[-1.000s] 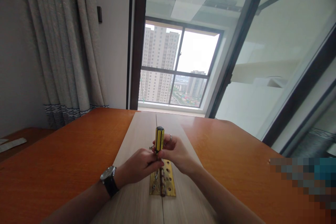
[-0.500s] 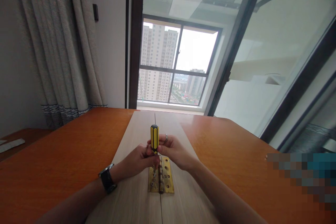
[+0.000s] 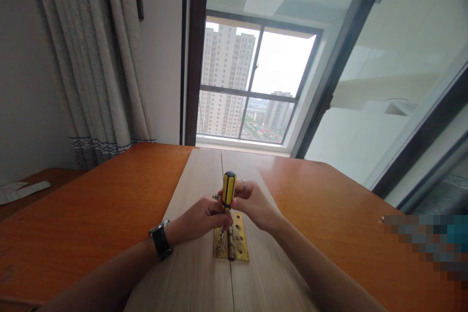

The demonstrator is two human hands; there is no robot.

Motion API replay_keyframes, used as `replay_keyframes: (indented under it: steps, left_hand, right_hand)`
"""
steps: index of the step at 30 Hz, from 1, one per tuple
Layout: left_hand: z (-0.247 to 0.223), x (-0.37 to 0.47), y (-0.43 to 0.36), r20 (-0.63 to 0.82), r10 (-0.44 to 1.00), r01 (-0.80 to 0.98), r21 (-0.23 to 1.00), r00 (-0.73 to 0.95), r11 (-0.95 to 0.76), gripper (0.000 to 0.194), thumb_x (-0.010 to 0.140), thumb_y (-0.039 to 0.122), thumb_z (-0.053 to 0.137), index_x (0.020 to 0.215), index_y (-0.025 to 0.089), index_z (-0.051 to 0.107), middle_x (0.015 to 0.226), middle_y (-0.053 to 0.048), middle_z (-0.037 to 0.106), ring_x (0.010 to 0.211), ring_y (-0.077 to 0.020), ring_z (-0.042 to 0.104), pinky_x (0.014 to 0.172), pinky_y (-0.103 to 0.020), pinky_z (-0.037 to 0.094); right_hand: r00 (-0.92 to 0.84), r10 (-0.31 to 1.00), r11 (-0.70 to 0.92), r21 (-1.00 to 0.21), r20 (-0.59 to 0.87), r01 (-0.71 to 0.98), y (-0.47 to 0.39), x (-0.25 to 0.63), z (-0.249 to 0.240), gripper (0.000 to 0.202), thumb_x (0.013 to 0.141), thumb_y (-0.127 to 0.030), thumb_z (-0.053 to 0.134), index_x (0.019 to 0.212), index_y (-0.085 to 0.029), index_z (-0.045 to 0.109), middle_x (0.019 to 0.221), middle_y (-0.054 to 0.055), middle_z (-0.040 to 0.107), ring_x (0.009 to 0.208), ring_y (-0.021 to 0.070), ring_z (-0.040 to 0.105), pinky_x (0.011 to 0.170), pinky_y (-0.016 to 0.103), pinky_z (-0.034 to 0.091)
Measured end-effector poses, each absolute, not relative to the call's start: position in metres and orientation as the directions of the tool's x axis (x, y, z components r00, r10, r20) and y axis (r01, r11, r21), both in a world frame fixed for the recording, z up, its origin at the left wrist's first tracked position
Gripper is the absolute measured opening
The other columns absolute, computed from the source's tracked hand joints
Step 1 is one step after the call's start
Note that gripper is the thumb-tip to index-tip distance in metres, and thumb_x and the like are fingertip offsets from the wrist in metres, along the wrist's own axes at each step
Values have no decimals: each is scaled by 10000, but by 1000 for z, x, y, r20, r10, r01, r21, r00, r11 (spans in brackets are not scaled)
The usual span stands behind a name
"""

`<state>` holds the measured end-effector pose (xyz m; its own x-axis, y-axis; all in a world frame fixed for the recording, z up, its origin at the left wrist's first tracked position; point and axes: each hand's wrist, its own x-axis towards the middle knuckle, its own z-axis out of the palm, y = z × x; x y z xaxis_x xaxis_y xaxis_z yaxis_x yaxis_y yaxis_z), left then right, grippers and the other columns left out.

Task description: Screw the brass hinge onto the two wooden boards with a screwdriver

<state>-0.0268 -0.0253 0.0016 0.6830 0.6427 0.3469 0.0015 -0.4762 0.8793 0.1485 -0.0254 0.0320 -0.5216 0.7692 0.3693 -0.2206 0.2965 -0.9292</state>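
A screwdriver [image 3: 229, 190] with a yellow and black handle stands nearly upright over a brass hinge [image 3: 240, 239]. My right hand [image 3: 256, 204] is closed on its handle from the right. From the left, my left hand [image 3: 204, 218] pinches around the lower end of the screwdriver, by the shaft. The hinge lies across the seam between two pale wooden boards [image 3: 183, 263]. Open screw holes show in its right leaf, and a screw sits in the near part of its left leaf. My fingers cover the hinge's far left part.
The boards rest on an orange-brown wooden table [image 3: 314, 190]. Papers [image 3: 27, 191] lie on a lower surface at the far left. Beyond the table are a grey curtain [image 3: 95, 58], a window and glass panels. A pixelated patch covers the right edge.
The view has shifted slightly, so the scene sits a little further right and higher. The screwdriver's handle now leans slightly to the right. Both hands keep their hold.
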Motion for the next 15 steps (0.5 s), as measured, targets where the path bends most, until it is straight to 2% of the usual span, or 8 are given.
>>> replay_keyframes:
  steps: [4,9,11,13,15]
  left_hand:
    - [-2,-28,-22,301,638,38,886,709,-461,556,838,622,580,652,101,641,574,27,450,543,-87,402,521,-211,321]
    - [-5,-29,-18,266,620,44,898,738,-437,564,866,629,542,668,106,612,534,46,411,498,-72,342,479,-203,269]
    - [-5,-29,-18,277,621,53,887,733,-459,540,884,596,540,662,108,600,545,39,434,502,-72,358,482,-204,273]
    - [-4,-28,-18,310,624,61,865,717,-499,537,912,568,511,641,111,588,556,27,461,518,-78,392,495,-205,293]
    - [-3,-27,-19,340,625,61,846,703,-529,538,936,544,478,635,111,587,567,17,483,536,-85,423,512,-207,317]
  right_hand:
    - [-604,722,276,-942,336,-193,-25,151,31,403,746,-511,767,917,-147,770,742,53,724,665,167,645,645,282,518]
    - [-568,743,302,-935,354,-187,-26,151,30,379,804,-493,725,965,-152,763,786,59,729,727,177,655,754,316,526]
    - [-549,748,318,-927,374,-198,-27,150,31,435,776,-525,738,1012,-160,752,822,69,728,768,194,661,767,331,524]
    - [-512,744,383,-902,429,-199,-28,148,31,530,694,-558,789,1046,-166,740,889,81,718,837,217,656,789,344,517]
    - [-448,754,466,-872,481,-152,-28,146,31,532,623,-515,853,1015,-171,746,922,79,698,880,225,633,802,342,505]
